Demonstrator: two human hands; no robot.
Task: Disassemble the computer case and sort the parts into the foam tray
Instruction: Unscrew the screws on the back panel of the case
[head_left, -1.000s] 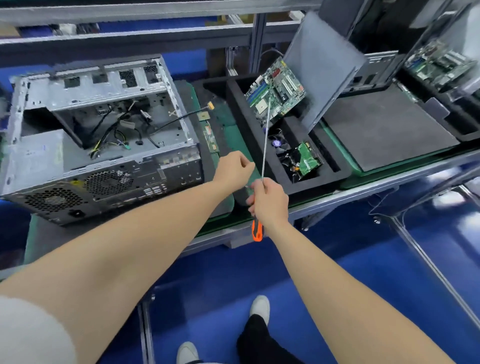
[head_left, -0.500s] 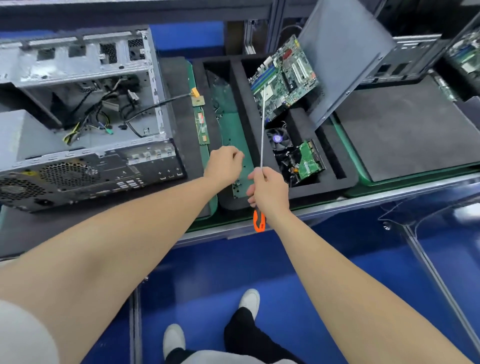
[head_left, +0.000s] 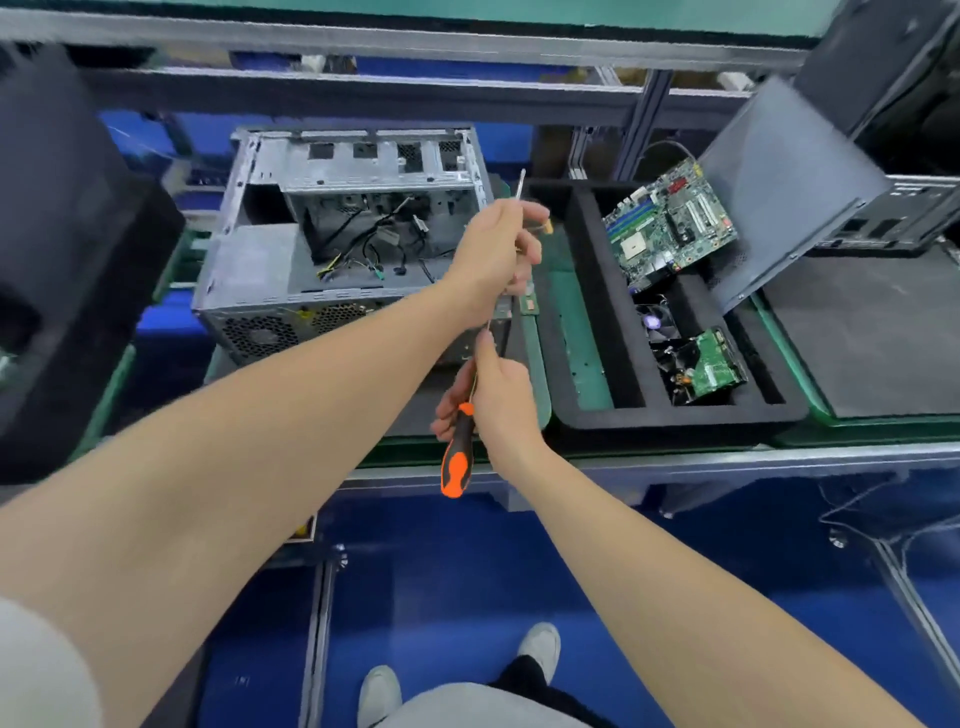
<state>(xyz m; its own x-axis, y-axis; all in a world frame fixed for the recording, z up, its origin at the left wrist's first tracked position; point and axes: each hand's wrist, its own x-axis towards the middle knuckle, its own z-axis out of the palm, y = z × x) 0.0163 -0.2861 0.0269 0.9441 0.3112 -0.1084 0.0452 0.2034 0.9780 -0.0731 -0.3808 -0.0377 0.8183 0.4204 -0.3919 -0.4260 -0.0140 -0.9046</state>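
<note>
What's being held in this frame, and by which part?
A screwdriver, in both hands: the right hand grips the upper end of its orange-black handle, and the left hand holds the metal shaft near the tip.

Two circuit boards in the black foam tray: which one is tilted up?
The large motherboard in the far compartment, angled up above the foam; the smaller board sits low in the near compartment.

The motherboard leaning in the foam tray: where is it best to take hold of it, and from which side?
Probably by its bare top edge, coming from above. The motherboard stands tilted in the foam tray, its lower edge down in a compartment and its component face toward the person, so only the raised edges look free. Pinch the rim, not the chips.
</note>
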